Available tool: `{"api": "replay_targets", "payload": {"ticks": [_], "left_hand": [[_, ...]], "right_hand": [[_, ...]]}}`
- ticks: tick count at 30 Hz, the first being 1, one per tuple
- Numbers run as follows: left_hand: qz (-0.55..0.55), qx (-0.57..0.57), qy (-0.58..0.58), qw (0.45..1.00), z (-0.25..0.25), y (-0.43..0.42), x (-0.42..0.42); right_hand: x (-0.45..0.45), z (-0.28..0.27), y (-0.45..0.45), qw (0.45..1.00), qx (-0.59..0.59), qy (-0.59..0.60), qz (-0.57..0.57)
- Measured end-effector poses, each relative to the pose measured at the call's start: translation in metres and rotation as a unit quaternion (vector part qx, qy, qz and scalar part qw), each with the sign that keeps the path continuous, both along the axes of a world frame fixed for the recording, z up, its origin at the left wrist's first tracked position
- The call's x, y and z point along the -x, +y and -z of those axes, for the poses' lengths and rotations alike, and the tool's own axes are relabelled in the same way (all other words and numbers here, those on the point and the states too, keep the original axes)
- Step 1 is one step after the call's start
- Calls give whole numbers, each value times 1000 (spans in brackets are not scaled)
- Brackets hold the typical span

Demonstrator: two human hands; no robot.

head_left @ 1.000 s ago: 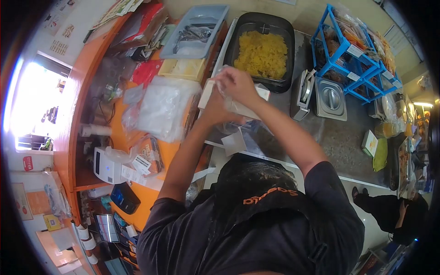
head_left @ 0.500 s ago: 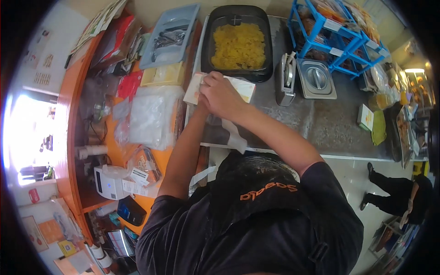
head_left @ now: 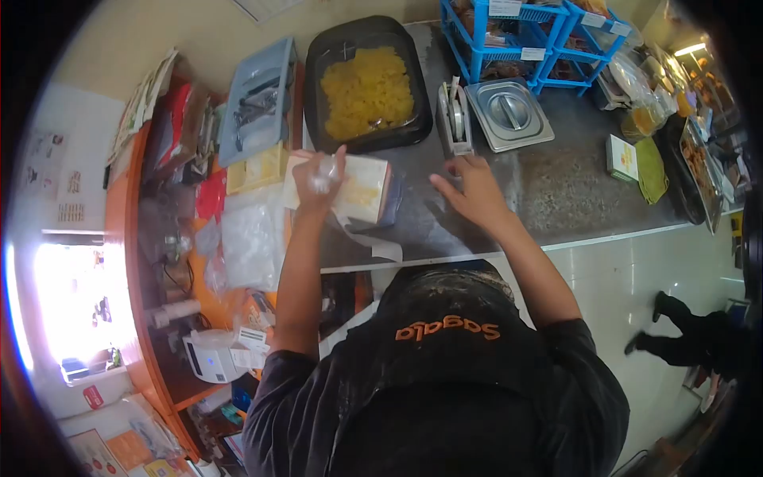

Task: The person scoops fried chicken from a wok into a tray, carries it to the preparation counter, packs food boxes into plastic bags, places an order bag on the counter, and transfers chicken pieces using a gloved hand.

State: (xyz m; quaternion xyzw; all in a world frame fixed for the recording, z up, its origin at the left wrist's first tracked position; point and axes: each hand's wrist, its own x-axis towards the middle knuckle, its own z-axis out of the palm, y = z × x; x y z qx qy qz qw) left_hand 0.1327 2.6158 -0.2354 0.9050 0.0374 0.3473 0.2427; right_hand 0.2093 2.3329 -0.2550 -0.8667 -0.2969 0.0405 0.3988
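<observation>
My left hand is closed around a crumpled piece of clear plastic, above the left end of a white box with a pale yellow print. A white paper strip trails from beside the box toward the counter's front edge. My right hand is at the near end of a tape dispenser, thumb spread away from the fingers. Its fingertips reach the dispenser's front edge; whether they touch the tape I cannot tell. Behind the box stands a black tray of yellow chopped food under a clear cover.
A steel lidded container sits right of the dispenser, with blue tiered racks behind. A small box and green cloth lie farther right. Plastic bags and a blue tray fill the left shelf. Another person is at the right.
My hands, together over the white box before, are now apart. The right has moved right to the tape dispenser; the left stays at the box with clear plastic. The view has shifted.
</observation>
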Motion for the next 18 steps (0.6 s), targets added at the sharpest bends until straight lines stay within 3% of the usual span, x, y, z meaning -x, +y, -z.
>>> {"api": "replay_targets", "payload": {"ticks": [1, 2, 3, 4, 5, 6, 7, 8, 9, 10, 11, 12, 13, 15, 16, 18], "left_hand": [[-5, -24, -51, 998, -1, 5, 2], [-26, -66, -5, 997, -5, 14, 8], [-75, -157, 86, 981, -27, 15, 13], [-115, -241, 171, 948, -45, 11, 14], [-77, -261, 86, 958, -52, 25, 17], [-49, -254, 74, 963, -76, 17, 19], [-21, -247, 64, 967, -99, 9, 20], [52, -89, 47, 994, -120, -4, 20], [121, 67, 35, 990, -138, -9, 16], [234, 120, 70, 962, -162, -8, 7], [335, 168, 106, 921, -179, -8, 1], [345, 182, 85, 917, -184, -12, -2], [337, 139, 155, 918, -200, -8, 1], [290, 260, 182, 903, -186, 6, 2], [232, 207, 225, 923, -195, 11, -3], [150, 281, 243, 916, -198, 11, -16]], "right_hand": [[-3, 12, -6, 999, 3, 38, -14], [-5, 23, -4, 997, 6, 77, -31], [-5, 35, 9, 977, -32, 205, -54], [-5, 45, 21, 940, -66, 326, -68], [-8, 46, 24, 890, -100, 439, -69], [-5, 36, 31, 813, -147, 546, -143], [-3, 63, 53, 748, -189, 615, -162], [19, 45, 66, 694, -326, 633, -108], [25, 28, 82, 608, -378, 683, -147], [25, 18, 90, 510, -422, 725, -192], [20, 21, 89, 495, -440, 722, -202], [18, 28, 93, 476, -450, 723, -219], [22, 25, 103, 451, -453, 729, -245], [30, 13, 98, 429, -472, 729, -248], [27, 9, 91, 420, -479, 729, -249], [27, 22, 92, 528, -510, 634, -246]]}}
